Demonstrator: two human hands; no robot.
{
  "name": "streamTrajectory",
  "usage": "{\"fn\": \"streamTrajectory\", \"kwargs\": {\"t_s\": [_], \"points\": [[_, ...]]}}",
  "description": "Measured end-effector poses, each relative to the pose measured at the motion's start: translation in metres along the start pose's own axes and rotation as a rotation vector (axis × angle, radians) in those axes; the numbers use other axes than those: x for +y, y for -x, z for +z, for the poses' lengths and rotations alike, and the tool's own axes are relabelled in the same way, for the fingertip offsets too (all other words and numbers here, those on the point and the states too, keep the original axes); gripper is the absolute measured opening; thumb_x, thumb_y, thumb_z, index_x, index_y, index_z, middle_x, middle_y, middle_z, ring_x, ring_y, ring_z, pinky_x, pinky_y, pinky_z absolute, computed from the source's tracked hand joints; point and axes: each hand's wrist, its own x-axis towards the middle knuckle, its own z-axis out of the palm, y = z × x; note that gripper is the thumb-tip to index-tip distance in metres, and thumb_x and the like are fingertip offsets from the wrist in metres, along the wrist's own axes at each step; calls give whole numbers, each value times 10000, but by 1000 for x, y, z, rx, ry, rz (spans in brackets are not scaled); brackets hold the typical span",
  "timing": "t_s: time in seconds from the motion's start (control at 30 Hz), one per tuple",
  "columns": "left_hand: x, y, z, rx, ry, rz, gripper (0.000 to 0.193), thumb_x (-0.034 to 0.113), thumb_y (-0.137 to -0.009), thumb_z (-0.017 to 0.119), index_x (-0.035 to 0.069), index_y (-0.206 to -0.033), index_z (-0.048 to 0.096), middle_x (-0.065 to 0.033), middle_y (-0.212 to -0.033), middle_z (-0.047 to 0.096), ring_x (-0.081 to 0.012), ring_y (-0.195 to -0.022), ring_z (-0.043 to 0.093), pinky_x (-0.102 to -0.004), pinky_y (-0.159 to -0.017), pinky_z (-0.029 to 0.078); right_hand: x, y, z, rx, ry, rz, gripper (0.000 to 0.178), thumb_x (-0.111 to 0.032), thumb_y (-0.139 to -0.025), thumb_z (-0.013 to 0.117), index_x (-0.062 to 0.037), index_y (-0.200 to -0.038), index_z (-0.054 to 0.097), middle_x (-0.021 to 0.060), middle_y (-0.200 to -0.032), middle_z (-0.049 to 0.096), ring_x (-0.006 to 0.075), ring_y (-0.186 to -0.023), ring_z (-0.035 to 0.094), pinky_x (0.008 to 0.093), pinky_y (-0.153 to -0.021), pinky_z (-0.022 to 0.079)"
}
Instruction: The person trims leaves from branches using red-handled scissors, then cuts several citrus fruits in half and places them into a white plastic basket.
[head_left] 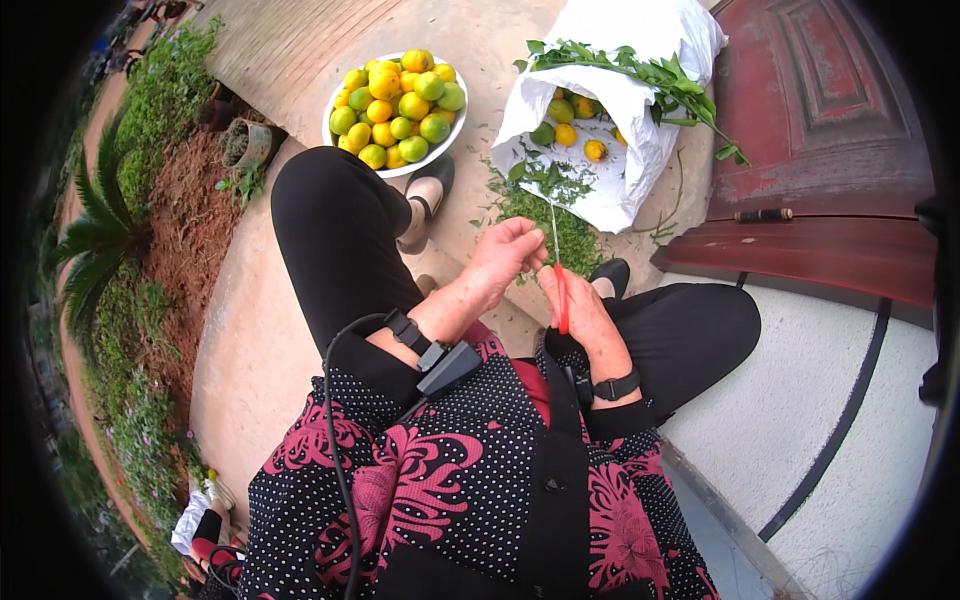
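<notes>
My right hand (pixel 588 318) is closed around the red handle of a pair of scissors (pixel 562 300), whose thin blades point away from me. Beside it, my left hand (pixel 500 262) has its fingers curled together in a pinch near the scissors; whatever they hold, if anything, is too small to make out. Both hands are above my lap, between my knees. Ahead on the right lies an opened white sack (pixel 675 45) with several green and orange citrus fruits (pixel 565 135) inside. Cut green leaves (pixel 570 240) are heaped on the ground before its mouth.
A white bowl (pixel 455 140) piled with yellow-green citrus stands beyond my left knee. Leafy branches (pixel 650 72) lie across the sack. To the right are a red door (pixel 830 110) and a white wall (pixel 790 390). A planted bed (pixel 175 240) borders the left; another person (pixel 205 530) is partly visible.
</notes>
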Motion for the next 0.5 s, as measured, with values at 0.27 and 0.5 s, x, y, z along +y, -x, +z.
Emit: {"fn": "streamTrajectory", "kwargs": {"t_s": [0.27,0.5], "points": [[1,1,7,39,5,41,89,161,-984,568,79,-965,596,2,-746,622,-83,-638,558,-214,-609,452,-19,12,-6,-19,181,-20,622,-587,-957,473,17,-1043,591,255,-1003,657,431,-987,624,474,-819,477],[0,0,12,28,9,87,99,167,-988,562,75,-961,589,5,-733,604,-81,-638,541,-216,-601,446,-20,16,-10,5,239,0,633,-618,-927,494,-3,-1044,593,249,-1022,658,418,-1009,626,470,-814,478]]}}
